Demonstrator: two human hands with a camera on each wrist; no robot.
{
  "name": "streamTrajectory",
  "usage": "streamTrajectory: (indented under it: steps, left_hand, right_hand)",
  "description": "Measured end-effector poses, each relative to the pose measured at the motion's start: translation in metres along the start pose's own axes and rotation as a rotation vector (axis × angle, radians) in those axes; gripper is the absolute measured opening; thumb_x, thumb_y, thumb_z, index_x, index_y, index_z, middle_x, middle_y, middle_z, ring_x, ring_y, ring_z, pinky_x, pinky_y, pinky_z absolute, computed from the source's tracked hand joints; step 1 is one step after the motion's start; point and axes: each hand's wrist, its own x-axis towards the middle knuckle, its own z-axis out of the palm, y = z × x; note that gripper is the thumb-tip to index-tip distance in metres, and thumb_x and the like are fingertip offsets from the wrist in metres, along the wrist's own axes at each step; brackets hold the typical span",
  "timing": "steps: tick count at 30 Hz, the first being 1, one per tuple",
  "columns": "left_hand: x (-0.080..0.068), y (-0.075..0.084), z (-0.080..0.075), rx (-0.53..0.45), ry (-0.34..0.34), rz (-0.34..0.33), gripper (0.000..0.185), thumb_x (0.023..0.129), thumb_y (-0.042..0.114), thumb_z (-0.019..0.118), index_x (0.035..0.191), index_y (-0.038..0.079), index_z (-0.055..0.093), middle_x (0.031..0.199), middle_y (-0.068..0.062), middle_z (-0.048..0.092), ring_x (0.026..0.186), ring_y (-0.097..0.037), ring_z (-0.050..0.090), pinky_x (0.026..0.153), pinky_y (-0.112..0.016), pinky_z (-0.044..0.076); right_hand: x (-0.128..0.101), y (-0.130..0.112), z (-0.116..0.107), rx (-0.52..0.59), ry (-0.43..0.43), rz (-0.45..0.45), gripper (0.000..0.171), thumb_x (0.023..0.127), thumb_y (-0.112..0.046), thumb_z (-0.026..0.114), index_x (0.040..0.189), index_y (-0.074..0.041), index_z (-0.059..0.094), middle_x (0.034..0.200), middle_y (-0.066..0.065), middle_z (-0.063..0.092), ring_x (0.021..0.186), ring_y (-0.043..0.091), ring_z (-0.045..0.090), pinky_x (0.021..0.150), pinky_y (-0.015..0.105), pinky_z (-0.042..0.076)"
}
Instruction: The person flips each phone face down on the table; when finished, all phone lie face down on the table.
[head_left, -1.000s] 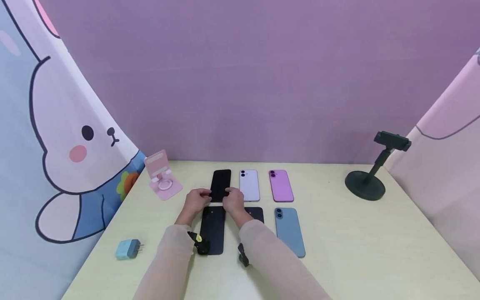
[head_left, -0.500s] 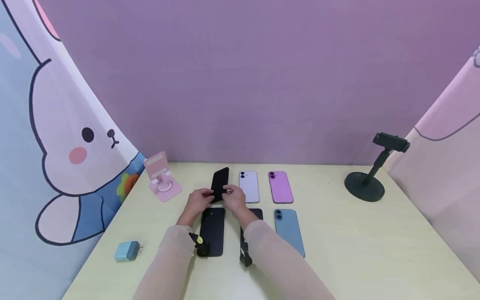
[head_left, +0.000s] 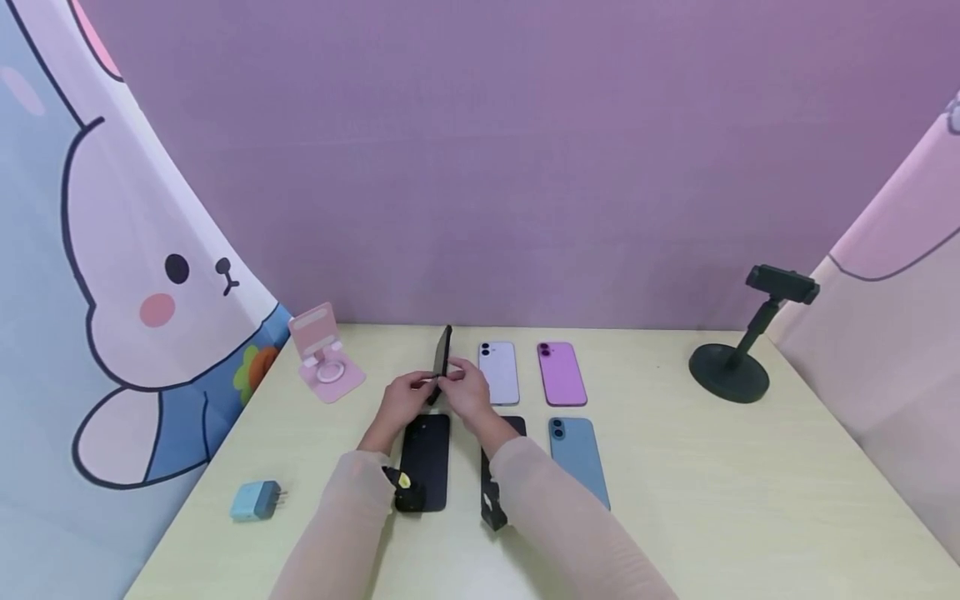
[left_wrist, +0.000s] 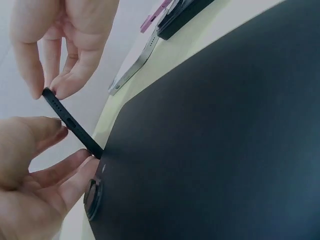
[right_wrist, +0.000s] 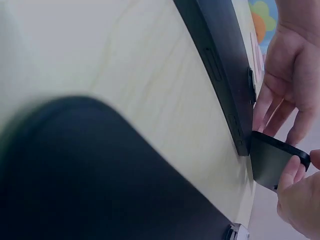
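Both hands hold a black phone (head_left: 442, 354) at the back of the table, standing on its side so that it looks narrow in the head view. My left hand (head_left: 403, 402) holds it with thumb and fingertips at the near end, on the left side. On the other side, my right hand (head_left: 467, 392) pinches its upper edge between thumb and fingers. In the left wrist view, the phone's end (left_wrist: 72, 125) with its port slants between the two hands. A dark phone (head_left: 425, 462) lies just below them, and another dark phone (head_left: 514, 424) is partly hidden under the right forearm.
To the right lie a white phone (head_left: 498, 373), a pink phone (head_left: 562, 373) and a blue phone (head_left: 579, 458). A pink folding stand (head_left: 330, 367) is at back left, a blue charger plug (head_left: 255, 501) at front left. A black stand (head_left: 729, 372) rises at far right.
The black phone lay flat between the hands; its right side has come up until it stands on edge. The right hand has shifted slightly left and up with it.
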Motion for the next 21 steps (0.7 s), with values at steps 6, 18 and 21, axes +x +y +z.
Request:
streamTrajectory:
  steps: [6,18,21]
  left_hand:
    - [-0.0005,0.0037,0.0034,-0.051,0.004,-0.034,0.037,0.098,0.019,0.057,0.133,0.006,0.060,0.101,-0.017,0.070,0.082,-0.024,0.067,0.071,-0.035,0.051]
    - [-0.0002,0.0081,0.0055,-0.245,0.005,-0.084,0.038,0.099,0.018,0.054,0.137,0.014,0.059,0.106,-0.016,0.067,0.086,-0.025,0.068,0.074,-0.036,0.056]
    - [-0.0009,0.0084,0.0053,-0.267,0.005,-0.095,0.038,0.100,0.017,0.054,0.137,0.015,0.058,0.107,-0.016,0.066,0.087,-0.025,0.068,0.074,-0.035,0.056]
  right_hand:
    - [-0.0003,-0.0013,-0.0005,0.047,-0.041,0.015,0.042,0.097,-0.006,0.055,0.139,-0.002,0.052,0.106,0.011,0.061,0.096,0.029,0.062,0.074,0.031,0.051]
    - [0.0003,-0.0017,-0.0010,0.014,-0.052,0.026,0.038,0.101,-0.008,0.049,0.138,-0.009,0.056,0.109,0.009,0.061,0.063,0.010,0.047,0.053,0.021,0.038]
    - [0.0010,-0.0005,-0.0007,0.008,-0.056,0.022,0.038,0.100,-0.008,0.050,0.138,-0.010,0.056,0.103,0.007,0.060,0.065,0.011,0.048,0.054,0.021,0.039]
